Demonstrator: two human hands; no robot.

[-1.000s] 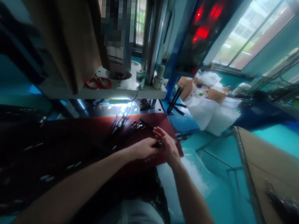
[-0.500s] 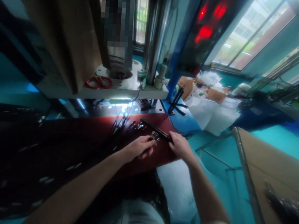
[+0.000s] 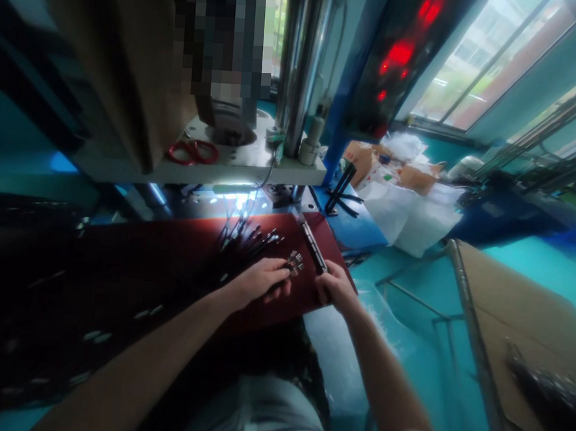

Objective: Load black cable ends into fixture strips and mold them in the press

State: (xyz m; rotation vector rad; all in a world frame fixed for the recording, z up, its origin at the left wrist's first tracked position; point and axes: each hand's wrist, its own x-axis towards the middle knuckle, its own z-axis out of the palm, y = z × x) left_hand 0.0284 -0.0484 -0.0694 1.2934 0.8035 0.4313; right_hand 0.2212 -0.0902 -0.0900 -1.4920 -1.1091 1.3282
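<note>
On the red work mat, my left hand is closed round a small bunch of cable ends with metal plugs that stick out past its fingers. My right hand grips the near end of a long dark bar, which lies on the mat and points away toward the press. A pile of loose black cables with plugs lies just beyond my left hand.
A press machine with steel columns and a white shelf holding red scissors stands behind the mat. White plastic bags lie at the right, a cardboard sheet farther right, and a clear bag below the mat.
My hands have come apart. The right hand took hold of the dark bar and swung it from lying across the mat to pointing toward the press. The left hand keeps the plugs.
</note>
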